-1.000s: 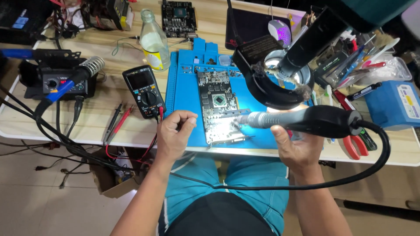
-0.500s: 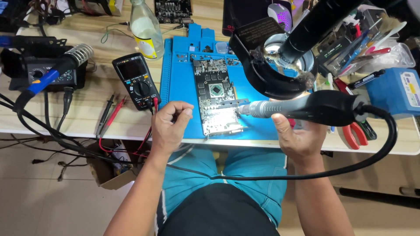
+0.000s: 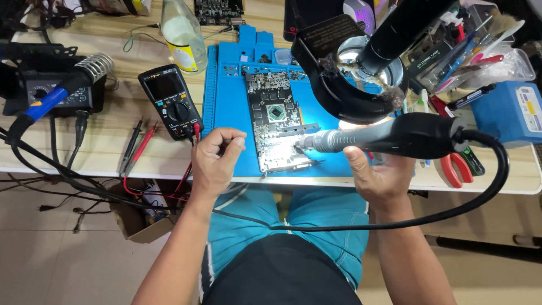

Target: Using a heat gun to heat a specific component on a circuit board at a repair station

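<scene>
A hot air wand (image 3: 389, 135) is gripped tight in the right hand (image 3: 375, 175), its tip aimed at the circuit board (image 3: 276, 127) lying flat on the blue mat (image 3: 228, 113). The left hand (image 3: 217, 161) is curled loosely shut at the mat's edge, holding nothing that can be seen.

Setting: electronics repair workshop. Evidence: wooden counter (image 3: 84, 152) w/ blue silicone work mat (image 3: 228, 113), bare circuit board (image 3: 276, 127) on it. Digital multimeter (image 3: 172, 101) just left of mat, red/black probe leads (image 3: 135, 147) beside it. Soldering station (image 3: 53, 93) w/ iron in coil stand at far left. Ring-light magnifier/microscope head (image 3: 361, 73) above the mat. Hot-air handpiece (image 3: 389, 135) w/ thick black hose over board. Red-handled pliers (image 3: 454, 164), pens and tools at right. Cables hang off the counter's front edge.
</scene>
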